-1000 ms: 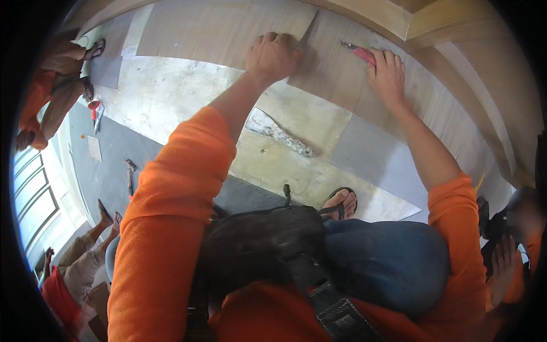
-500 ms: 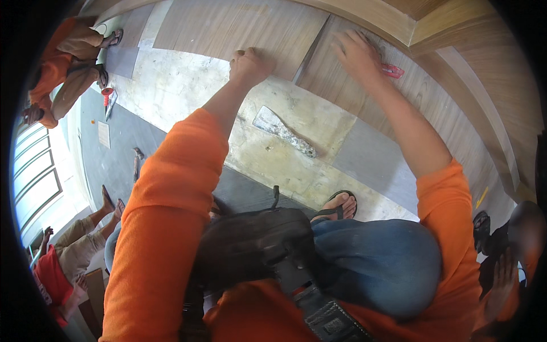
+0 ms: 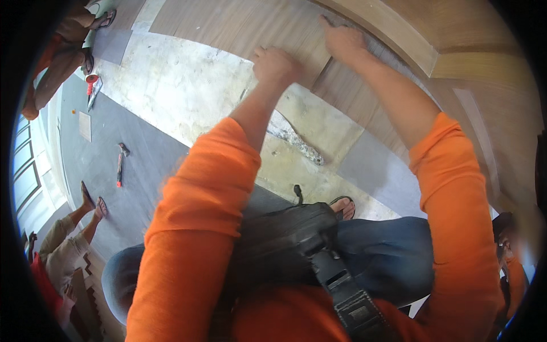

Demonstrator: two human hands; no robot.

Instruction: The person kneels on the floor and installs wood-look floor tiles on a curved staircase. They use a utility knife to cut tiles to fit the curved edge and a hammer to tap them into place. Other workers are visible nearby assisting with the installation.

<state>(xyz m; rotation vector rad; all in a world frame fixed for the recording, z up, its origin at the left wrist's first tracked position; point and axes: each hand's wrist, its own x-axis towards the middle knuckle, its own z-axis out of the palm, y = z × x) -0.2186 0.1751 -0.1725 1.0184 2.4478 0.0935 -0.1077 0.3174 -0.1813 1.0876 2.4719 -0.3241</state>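
My left hand (image 3: 277, 67) is closed on the near edge of a wood-look floor plank (image 3: 222, 25), knuckles up, slightly blurred. Whatever its thumb does is hidden. At the plank's right end, my right hand (image 3: 345, 44) rests with the index finger stretched toward the far wall and the other fingers bent. A second wood-look plank (image 3: 350, 94) lies to the right, a dark line showing at the joint between the two. Nearer me, a scraper (image 3: 296, 139) crusted with whitish residue lies on the bare, stained floor (image 3: 171, 74), its blade partly behind my left forearm.
Wooden panelling (image 3: 393, 34) borders the planks at the far right. On grey flooring at left lie a hammer (image 3: 121, 165), a red-handled tool (image 3: 91, 84) and a small pale tile (image 3: 85, 126). Other people's legs (image 3: 74, 228) show at the left; another person is at right.
My left hand has shifted right along the plank toward the joint. My right hand has moved left, its index finger now extended. The red cutter beside it no longer shows. The view has shifted.
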